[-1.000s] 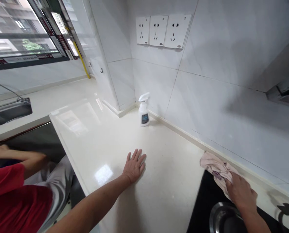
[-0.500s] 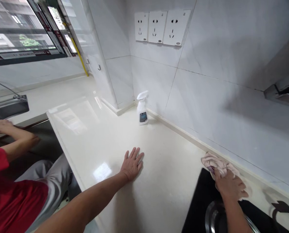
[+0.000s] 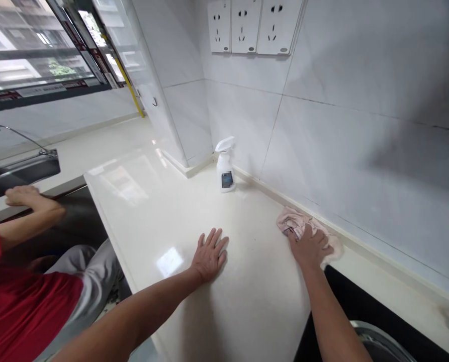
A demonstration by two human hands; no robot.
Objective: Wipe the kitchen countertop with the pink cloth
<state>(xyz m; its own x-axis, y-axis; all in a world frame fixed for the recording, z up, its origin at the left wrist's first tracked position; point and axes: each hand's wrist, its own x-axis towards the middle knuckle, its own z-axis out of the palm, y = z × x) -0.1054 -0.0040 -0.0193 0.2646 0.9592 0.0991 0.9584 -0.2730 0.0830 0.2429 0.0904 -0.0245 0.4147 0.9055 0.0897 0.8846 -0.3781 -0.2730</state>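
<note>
My left hand (image 3: 209,255) lies flat on the pale countertop (image 3: 243,296), fingers spread, with nothing in it. Over by the wall, my right hand (image 3: 310,246) presses a crumpled pinkish cloth (image 3: 292,221) onto the counter along the low backsplash. Its fingers rest on top of the cloth, which spreads out beyond both sides of the hand. A white spray bottle (image 3: 226,168) with a dark, blurred label stands upright near the wall corner, apart from both hands.
A black cooktop (image 3: 345,294) with a metal burner ring (image 3: 382,344) lies at lower right. Wall sockets (image 3: 243,27) are above. At left, a person in a red shirt (image 3: 31,306) sits or crouches beside the counter, near a steel sink (image 3: 20,176).
My right hand has slid the cloth leftward along the backsplash, off the cooktop's back edge. My left hand stays flat on the counter. The view has shifted slightly.
</note>
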